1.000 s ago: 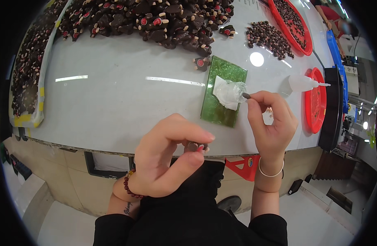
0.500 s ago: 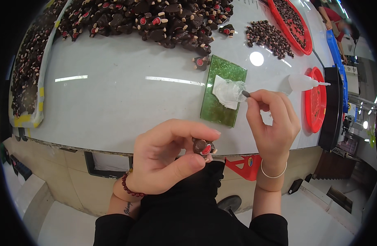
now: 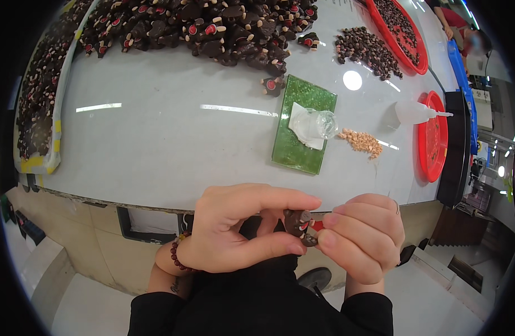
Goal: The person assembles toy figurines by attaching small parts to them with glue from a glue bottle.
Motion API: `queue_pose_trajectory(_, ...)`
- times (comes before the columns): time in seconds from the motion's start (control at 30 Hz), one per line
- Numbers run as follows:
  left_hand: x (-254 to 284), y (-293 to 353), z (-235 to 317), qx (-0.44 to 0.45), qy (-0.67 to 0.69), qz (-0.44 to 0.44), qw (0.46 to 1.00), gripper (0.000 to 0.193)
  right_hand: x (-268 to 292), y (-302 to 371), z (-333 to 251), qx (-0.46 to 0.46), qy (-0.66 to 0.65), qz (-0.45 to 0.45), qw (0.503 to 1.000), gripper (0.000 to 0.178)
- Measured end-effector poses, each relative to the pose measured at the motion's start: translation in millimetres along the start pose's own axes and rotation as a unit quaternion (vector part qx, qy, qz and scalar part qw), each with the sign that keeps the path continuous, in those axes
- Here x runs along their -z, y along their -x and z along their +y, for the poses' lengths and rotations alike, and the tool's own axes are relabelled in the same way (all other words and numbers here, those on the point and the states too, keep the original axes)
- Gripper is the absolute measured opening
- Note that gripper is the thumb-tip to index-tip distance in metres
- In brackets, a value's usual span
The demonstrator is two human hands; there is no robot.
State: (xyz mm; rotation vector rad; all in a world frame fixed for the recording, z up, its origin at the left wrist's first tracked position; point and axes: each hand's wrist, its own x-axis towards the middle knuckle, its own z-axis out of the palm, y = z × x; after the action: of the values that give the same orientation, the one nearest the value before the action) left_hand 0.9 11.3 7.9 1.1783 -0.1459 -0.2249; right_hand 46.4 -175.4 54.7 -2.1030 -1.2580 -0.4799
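Note:
My left hand point(image 3: 229, 229) pinches a small dark brown figurine point(image 3: 294, 222) with a red patch between thumb and fingers, just off the table's front edge. Close against its lower side, my right hand point(image 3: 364, 238) holds a small dark oval piece point(image 3: 309, 240) in its fingertips. Whether the piece touches the figurine is hard to make out. Beyond my hands lies a green board point(image 3: 285, 152), bearing a white sheet point(image 3: 301, 130) and a clear plastic cup point(image 3: 327, 124) tipped on its side. Right of it is a scatter of small beige pieces point(image 3: 362, 143).
Many similar figurines point(image 3: 212, 33) are heaped at the back, and a tray point(image 3: 42, 89) of them stands far left. Small dark pieces point(image 3: 364, 53) lie near a red tray point(image 3: 409, 47). A white squeeze bottle point(image 3: 413, 112) rests by another red tray point(image 3: 432, 140). Another person point(image 3: 456, 25) is far right.
My right hand has come back from beside the clear cup to the figurine, bringing the dark oval piece. My left hand has shifted slightly right and nearer, turning the figurine. The beige pieces are now uncovered.

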Motion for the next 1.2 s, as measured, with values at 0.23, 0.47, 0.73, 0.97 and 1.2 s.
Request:
queue_pose_trajectory(0.23, -3, -3, 4, -0.044, -0.088, 0.014, 0.995, 0.034, -4, 1, 6, 0.057, 0.041, -0.003, 0.998, 0.015)
queue_pose_trajectory(0.47, -9, -6, -3, -0.182, -0.188, 0.050, 0.964, 0.023, -5, 5, 3, 0.070, 0.055, -0.003, 0.996, 0.014)
queue_pose_trajectory(0.73, -9, -5, -3, -0.168, -0.180, 0.057, 0.968, 0.024, -6, 5, 4, 0.054, 0.040, -0.002, 0.998, 0.013)
queue_pose_trajectory(0.97, -4, -7, -3, -0.155, -0.154, 0.049, 0.975, 0.025, -7, 2, 3, 0.044, 0.030, -0.005, 0.999, 0.012)
queue_pose_trajectory(1.2, 11, -3, -2, -0.148, -0.180, 0.026, 0.972, 0.023, -10, -1, -1, 0.028, 0.012, -0.043, 0.999, 0.017)
